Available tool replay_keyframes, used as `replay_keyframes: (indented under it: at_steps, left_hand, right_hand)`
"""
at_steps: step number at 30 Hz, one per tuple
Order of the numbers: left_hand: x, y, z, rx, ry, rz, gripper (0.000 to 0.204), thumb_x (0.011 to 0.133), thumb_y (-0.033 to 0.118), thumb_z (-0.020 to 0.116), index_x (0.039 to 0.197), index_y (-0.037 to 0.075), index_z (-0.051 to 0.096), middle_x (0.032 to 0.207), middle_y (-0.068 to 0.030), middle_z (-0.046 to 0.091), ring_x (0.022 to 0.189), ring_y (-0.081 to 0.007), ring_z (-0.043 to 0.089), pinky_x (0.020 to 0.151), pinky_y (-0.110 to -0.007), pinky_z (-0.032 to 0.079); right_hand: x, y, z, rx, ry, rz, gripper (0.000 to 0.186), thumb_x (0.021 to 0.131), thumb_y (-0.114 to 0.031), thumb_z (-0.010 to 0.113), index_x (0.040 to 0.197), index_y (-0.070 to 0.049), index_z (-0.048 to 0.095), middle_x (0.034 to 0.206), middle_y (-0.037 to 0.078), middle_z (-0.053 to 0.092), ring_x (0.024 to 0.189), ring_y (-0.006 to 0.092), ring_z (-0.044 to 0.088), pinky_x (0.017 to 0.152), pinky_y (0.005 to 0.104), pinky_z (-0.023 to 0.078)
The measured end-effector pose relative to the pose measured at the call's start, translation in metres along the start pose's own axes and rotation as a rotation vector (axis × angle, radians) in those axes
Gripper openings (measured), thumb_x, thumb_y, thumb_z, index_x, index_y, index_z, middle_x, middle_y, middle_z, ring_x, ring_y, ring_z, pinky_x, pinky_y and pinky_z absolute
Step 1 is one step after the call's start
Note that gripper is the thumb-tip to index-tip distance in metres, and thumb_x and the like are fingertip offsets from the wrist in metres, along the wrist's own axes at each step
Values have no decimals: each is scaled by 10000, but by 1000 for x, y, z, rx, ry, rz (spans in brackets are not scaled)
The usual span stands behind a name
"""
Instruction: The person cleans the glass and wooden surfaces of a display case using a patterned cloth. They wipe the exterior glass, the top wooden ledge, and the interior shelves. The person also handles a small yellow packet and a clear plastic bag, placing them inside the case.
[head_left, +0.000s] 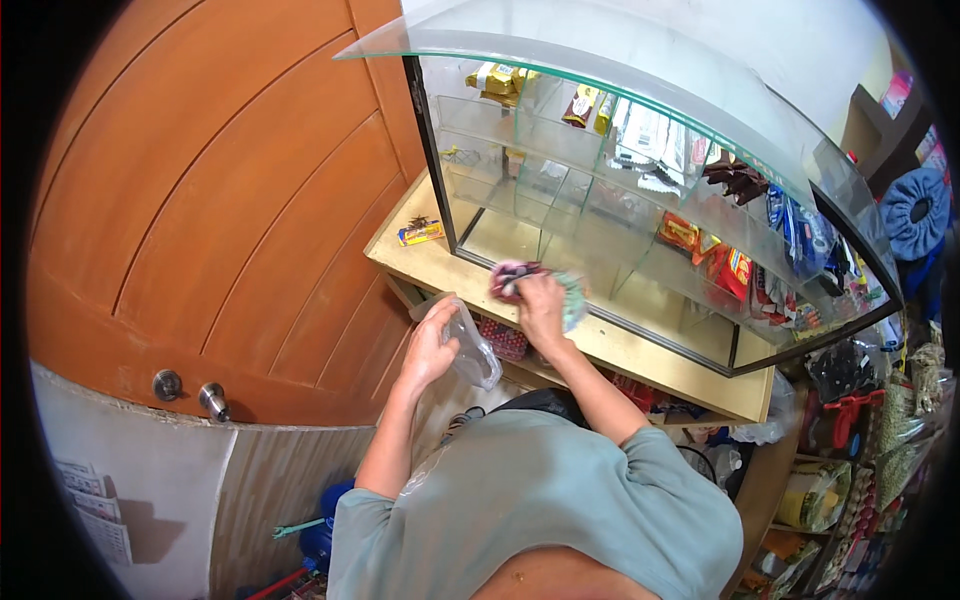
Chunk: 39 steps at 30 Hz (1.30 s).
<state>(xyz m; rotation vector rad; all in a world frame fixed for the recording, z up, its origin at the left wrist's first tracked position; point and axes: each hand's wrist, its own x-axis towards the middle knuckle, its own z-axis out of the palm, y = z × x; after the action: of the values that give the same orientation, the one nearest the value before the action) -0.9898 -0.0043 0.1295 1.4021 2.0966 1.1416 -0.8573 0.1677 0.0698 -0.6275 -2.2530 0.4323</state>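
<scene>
My left hand (429,350) is closed on the rim of a clear plastic container (482,362), which is tilted in front of my body. In my right hand (543,308) is a bunched cloth (512,280), patterned pink, dark and pale green and partly smeared by motion. The cloth is over the front ledge of a pale wooden stand (660,355), by the lower frame of a glass display case (480,222). Some of the case's lower compartments are bare, while others hold snack packets (735,270).
A small yellow-and-blue box (420,233) lies on the stand's left end. Left of it is an orange-brown door (230,200) with metal knobs (212,400). Crowded shelves (815,495) of packaged goods line the right. Beneath the ledge sits a red-patterned item (503,340).
</scene>
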Motion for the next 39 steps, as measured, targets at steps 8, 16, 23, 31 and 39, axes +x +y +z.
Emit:
replay_keyframes:
  at_steps: [8,16,23,31,39]
  left_hand:
    - [-13,-11,-6,-30,54,-38,549,647,-52,496,1195,-71,492,1324,-195,446,1241,-305,426,1043,-331,318]
    - [-12,-2,10,-2,-53,-90,543,657,-61,507,1200,-72,488,1349,-198,418,1263,-305,398,1054,-332,304]
    - [13,28,29,97,-104,4,549,669,-67,484,1218,-54,472,1343,-206,419,1259,-317,398,1053,-340,311]
    - [35,37,36,99,-123,61,539,672,-45,511,1209,-66,478,1354,-217,405,1272,-322,382,1064,-347,294]
    - [41,26,44,109,-118,69,590,673,-21,517,1252,-82,425,1356,-231,392,1278,-333,368,1066,-347,287]
  right_hand:
    - [55,-45,11,59,186,-390,259,716,-65,547,971,-63,590,899,76,535,864,275,494,733,405,376]
    - [8,6,4,-173,-102,-98,256,768,-121,512,1003,-101,610,974,76,565,921,278,513,765,397,409]
    - [-55,47,-88,-263,61,6,320,662,-68,658,977,-103,617,1002,79,574,893,296,514,756,393,420]
    - [-144,74,-221,-593,-47,616,202,668,-71,637,869,-68,623,927,151,606,838,370,536,734,430,436]
    - [-88,9,-265,-192,153,429,330,674,46,511,975,-34,618,922,164,601,865,350,556,743,404,440]
